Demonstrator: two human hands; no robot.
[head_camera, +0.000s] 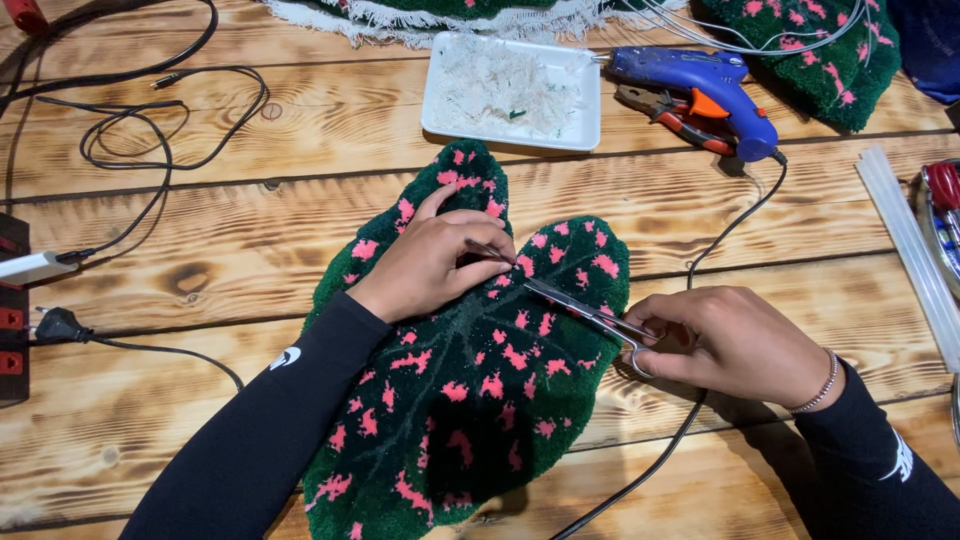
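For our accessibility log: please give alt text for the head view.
Right hand works scissors over a leaf-shaped green rug with pink spots, which the left hand presses flat on a wooden table.

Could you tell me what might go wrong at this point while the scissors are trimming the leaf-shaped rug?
The scissors in the right hand have their tips right beside the fingers of the left hand, which presses on the green and pink rug; a slip could nick a finger. The blades might also cut too deep and leave a dip in the pile. The glue gun's black cord runs under the right wrist and could snag.
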